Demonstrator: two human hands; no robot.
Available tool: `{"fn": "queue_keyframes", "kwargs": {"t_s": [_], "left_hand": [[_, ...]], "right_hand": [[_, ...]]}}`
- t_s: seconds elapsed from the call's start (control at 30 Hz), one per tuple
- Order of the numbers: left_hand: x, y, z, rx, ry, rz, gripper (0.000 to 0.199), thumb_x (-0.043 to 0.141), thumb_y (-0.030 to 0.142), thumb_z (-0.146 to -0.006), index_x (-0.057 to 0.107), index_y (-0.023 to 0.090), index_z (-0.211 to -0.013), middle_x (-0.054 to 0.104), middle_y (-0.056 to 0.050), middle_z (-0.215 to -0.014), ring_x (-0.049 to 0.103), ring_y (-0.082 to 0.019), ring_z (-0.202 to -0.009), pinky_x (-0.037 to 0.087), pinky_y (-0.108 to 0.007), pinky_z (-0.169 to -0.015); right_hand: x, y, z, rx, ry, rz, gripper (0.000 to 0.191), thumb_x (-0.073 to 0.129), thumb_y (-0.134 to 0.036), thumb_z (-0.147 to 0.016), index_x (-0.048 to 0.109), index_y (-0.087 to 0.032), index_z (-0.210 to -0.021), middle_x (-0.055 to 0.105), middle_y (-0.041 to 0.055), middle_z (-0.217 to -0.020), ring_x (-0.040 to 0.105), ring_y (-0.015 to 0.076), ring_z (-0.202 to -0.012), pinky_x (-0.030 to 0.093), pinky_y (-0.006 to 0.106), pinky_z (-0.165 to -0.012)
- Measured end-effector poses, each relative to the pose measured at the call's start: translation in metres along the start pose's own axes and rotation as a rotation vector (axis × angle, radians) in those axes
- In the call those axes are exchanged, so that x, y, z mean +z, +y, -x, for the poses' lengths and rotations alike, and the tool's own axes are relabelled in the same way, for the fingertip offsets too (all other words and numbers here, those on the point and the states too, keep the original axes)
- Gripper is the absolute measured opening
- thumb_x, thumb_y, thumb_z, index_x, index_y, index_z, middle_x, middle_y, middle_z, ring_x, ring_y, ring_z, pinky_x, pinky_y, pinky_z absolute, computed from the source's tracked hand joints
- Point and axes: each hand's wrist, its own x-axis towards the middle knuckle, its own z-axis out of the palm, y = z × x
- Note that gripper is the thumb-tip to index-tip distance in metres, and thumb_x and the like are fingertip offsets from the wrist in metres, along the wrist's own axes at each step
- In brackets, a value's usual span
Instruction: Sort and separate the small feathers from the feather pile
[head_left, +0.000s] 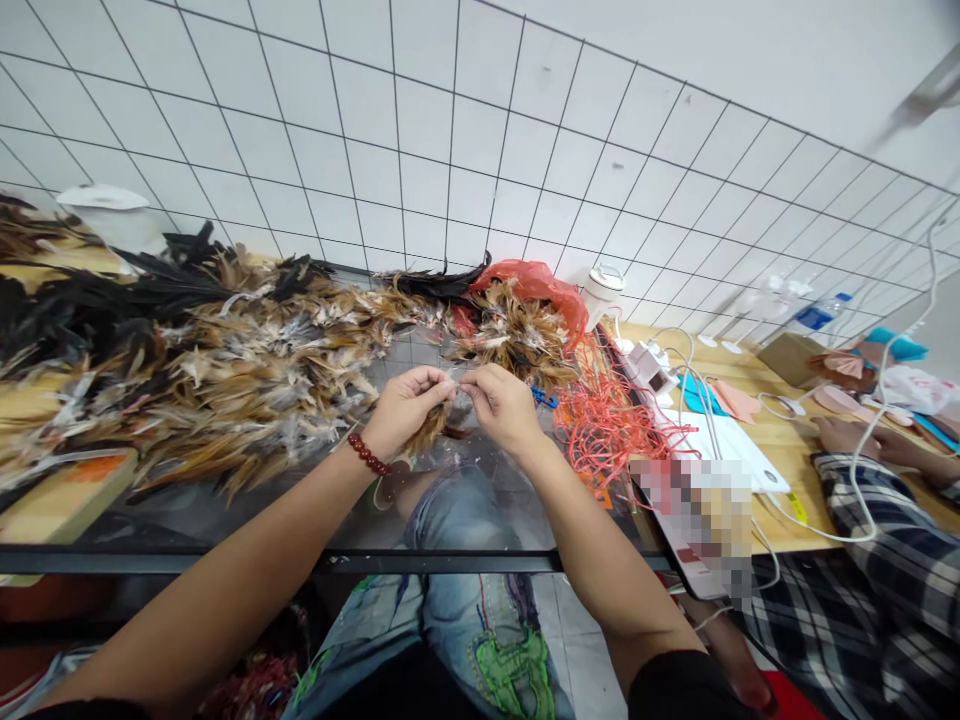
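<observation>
Left: a broad pile of brown, pale and black feathers (255,385) spreads from the left part of the surface (165,562) towards its middle, reaching the back edge. Centre: near the middle of the front edge, the left hand (409,402) has thumb and forefinger closed together, apparently on the pale base of a small feather bunch (430,430), whose brown tips hang below. The right hand (506,405) meets it, fingers bent and drawn into a close pinch; what lies between them is too small to tell. The bunch is probably very light, its vanes soft and easily bent, its shafts stiffer and rather slippery; the bare base is likely the safest hold. Right: a red plastic bag (544,290) lies near the back edge, partly around further feathers; tangled red strings (607,430) lie between it and the front edge.
</observation>
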Motion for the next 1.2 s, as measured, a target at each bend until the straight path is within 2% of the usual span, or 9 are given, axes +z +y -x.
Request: {"fn": "queue_keyframes", "kwargs": {"t_s": [0.17,0.33,0.4,0.5,0.57,0.63,0.8,1.03,1.2], "left_hand": [[0.002,-0.001,0.000,-0.038,0.045,0.064,0.030,0.081,0.037,-0.054,0.065,0.015,-0.068,0.066,-0.001,-0.068,0.057,-0.011,-0.063,0.045,-0.023,-0.064],[-0.001,-0.001,-0.002,-0.137,0.063,0.251,0.030,0.085,0.028,-0.048,0.066,0.014,-0.068,0.067,-0.002,-0.069,0.060,-0.011,-0.064,0.047,-0.023,-0.064],[-0.003,0.001,-0.002,-0.134,0.054,0.283,0.030,0.085,0.024,-0.049,0.065,0.014,-0.069,0.068,-0.002,-0.071,0.061,-0.011,-0.065,0.048,-0.023,-0.065],[-0.003,0.003,0.000,-0.054,0.036,0.264,0.028,0.084,0.022,-0.051,0.065,0.015,-0.071,0.067,-0.001,-0.072,0.061,-0.011,-0.067,0.050,-0.024,-0.068],[-0.002,0.004,0.001,-0.010,-0.008,0.238,0.026,0.082,0.023,-0.054,0.065,0.015,-0.073,0.067,-0.001,-0.073,0.061,-0.011,-0.068,0.050,-0.024,-0.069],[0.000,0.005,0.003,0.016,-0.050,0.209,0.025,0.081,0.024,-0.057,0.065,0.016,-0.075,0.066,-0.001,-0.074,0.061,-0.011,-0.068,0.051,-0.025,-0.068],[0.005,0.007,0.007,0.120,-0.017,0.066,0.025,0.078,0.025,-0.060,0.063,0.016,-0.078,0.066,-0.002,-0.073,0.062,-0.012,-0.068,0.051,-0.025,-0.067],[0.011,0.004,0.012,0.259,0.184,-0.229,0.015,0.068,0.023,-0.068,0.062,0.016,-0.080,0.067,-0.001,-0.067,0.063,-0.012,-0.058,0.049,-0.023,-0.057],[0.010,0.000,0.012,0.342,0.278,-0.240,0.014,0.068,0.023,-0.069,0.064,0.017,-0.081,0.070,-0.002,-0.073,0.066,-0.013,-0.064,0.051,-0.023,-0.062]], "right_hand": [[-0.003,-0.009,0.000,-0.003,0.081,-0.036,0.016,0.041,-0.019,-0.089,0.056,-0.019,-0.085,0.058,0.0057,-0.088,0.055,0.0163,-0.084,0.043,0.028,-0.078],[-0.003,-0.009,-0.001,0.023,0.037,-0.152,0.014,0.041,-0.023,-0.089,0.052,-0.019,-0.080,0.055,0.0041,-0.083,0.052,0.0158,-0.080,0.041,0.028,-0.075],[0.000,-0.007,-0.001,0.120,0.045,-0.289,0.017,0.045,-0.030,-0.088,0.052,-0.019,-0.077,0.055,0.0022,-0.076,0.051,0.0148,-0.075,0.041,0.027,-0.072],[0.008,-0.004,-0.003,0.396,0.074,-0.632,0.026,0.048,-0.044,-0.087,0.054,-0.020,-0.081,0.054,-0.0014,-0.066,0.051,0.0122,-0.061,0.042,0.026,-0.062],[0.014,-0.005,-0.004,0.553,0.051,-0.861,0.032,0.053,-0.051,-0.081,0.056,-0.020,-0.090,0.055,-0.0024,-0.068,0.050,0.0105,-0.054,0.041,0.024,-0.055],[0.018,-0.007,-0.005,0.625,0.013,-0.995,0.037,0.063,-0.052,-0.073,0.059,-0.020,-0.091,0.057,-0.0022,-0.072,0.050,0.0090,-0.053,0.040,0.023,-0.052],[0.020,-0.009,-0.005,0.631,0.038,-0.984,0.032,0.068,-0.047,-0.069,0.056,-0.018,-0.073,0.054,-0.0048,-0.056,0.047,0.0078,-0.047,0.038,0.022,-0.050],[0.020,-0.011,-0.005,0.575,0.051,-0.902,0.030,0.064,-0.046,-0.073,0.054,-0.018,-0.074,0.054,-0.0053,-0.054,0.048,0.0083,-0.048,0.040,0.022,-0.052],[0.022,-0.014,-0.005,0.554,0.041,-0.915,0.032,0.065,-0.048,-0.072,0.056,-0.018,-0.079,0.054,-0.0052,-0.055,0.049,0.0079,-0.048,0.040,0.021,-0.051]]}}
